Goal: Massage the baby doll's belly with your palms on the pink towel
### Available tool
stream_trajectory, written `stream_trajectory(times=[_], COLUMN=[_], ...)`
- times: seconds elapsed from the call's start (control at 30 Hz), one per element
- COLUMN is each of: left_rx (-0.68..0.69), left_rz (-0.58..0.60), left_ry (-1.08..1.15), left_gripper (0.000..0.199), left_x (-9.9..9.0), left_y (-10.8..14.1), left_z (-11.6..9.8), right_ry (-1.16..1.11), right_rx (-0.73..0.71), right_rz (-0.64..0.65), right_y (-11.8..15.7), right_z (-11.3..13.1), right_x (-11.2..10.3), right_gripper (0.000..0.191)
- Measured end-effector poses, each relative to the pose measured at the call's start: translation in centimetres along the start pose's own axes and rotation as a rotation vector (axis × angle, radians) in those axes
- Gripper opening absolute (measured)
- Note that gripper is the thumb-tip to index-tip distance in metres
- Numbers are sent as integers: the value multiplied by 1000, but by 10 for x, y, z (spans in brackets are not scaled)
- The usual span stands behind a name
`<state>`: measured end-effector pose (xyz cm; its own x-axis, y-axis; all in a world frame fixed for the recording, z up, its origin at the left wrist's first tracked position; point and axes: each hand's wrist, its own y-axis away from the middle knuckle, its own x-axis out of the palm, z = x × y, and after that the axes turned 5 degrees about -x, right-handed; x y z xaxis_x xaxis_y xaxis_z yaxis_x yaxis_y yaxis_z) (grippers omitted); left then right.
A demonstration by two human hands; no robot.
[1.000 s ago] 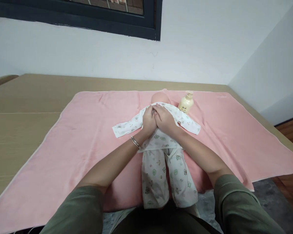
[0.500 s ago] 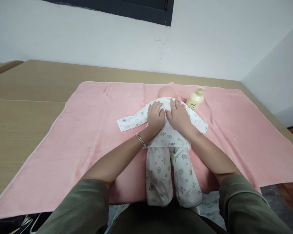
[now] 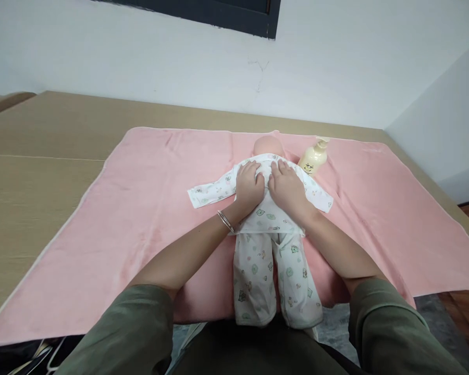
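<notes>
A doll in a white patterned top and matching trousers lies on a pink blanket, its bald head toward the wall and its sleeves spread. No face shows. My left hand rests flat on the left part of the upper top, with a bracelet at the wrist. Beside it, my right hand lies flat on the right part, its thumb close to my left thumb. Neither hand grasps anything.
A pale yellow pump bottle is on the blanket just right of the doll's head. The wooden table extends left of the blanket, and a white wall stands behind. The trouser legs reach the table's front edge.
My right thumb has drawn in closer to its fingers. Both hands stay on the doll's top, and the view has shifted very slightly.
</notes>
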<state>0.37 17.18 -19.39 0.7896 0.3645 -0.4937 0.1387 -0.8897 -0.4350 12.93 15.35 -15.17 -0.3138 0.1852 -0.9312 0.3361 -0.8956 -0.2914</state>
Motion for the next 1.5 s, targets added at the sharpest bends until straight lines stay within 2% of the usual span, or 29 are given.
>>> stream_trajectory(times=[0.1, 0.17, 0.27, 0.37, 0.47, 0.53, 0.7, 0.8, 0.9, 1.0, 1.2, 1.3, 1.5], left_rx=[19, 32, 47, 89, 70, 18, 28, 67, 119, 160, 35, 6, 83], left_rz=[5, -2, -32, -42, -4, 49, 177, 177, 162, 181, 296, 311, 278], left_ry=[-10, -28, -87, -123, -106, -114, -202, -291, -361, -428, -459, -479, -593], left_gripper=[39, 41, 40, 39, 41, 42, 45, 46, 47, 48, 50, 52, 51], left_x=[0, 1, 1, 0, -1, -1, -4, -6, -7, -8, -15, -17, -16], left_y=[-2, -1, 5, 13, 10, 1, -17, -7, 12, 20, -10, -13, 13], left_z=[3, 4, -2, -10, -11, -7, -1, -12, -28, -35, -22, -23, -45], right_ry=[-1, -41, -127, -166, -105, -34, 57, -21, -121, -129, 47, 36, -118], right_rx=[-149, -185, -160, -62, 74, 114, 19, 15, 83, 106, -4, -63, 75], right_rz=[4, 45, 94, 87, 46, 0, -75, -11, 73, 106, 114, 140, 182], right_y=[8, 6, -5, -13, -11, -4, 10, 3, -10, -16, 1, 4, -14], right_z=[13, 11, -5, -17, -13, -3, 16, 7, -9, -16, 8, 10, -15], right_x=[3, 1, -5, -7, -5, -1, 3, -2, -8, -8, -12, -17, -16], right_gripper=[49, 49, 49, 49, 52, 52, 48, 48, 52, 55, 52, 51, 53])
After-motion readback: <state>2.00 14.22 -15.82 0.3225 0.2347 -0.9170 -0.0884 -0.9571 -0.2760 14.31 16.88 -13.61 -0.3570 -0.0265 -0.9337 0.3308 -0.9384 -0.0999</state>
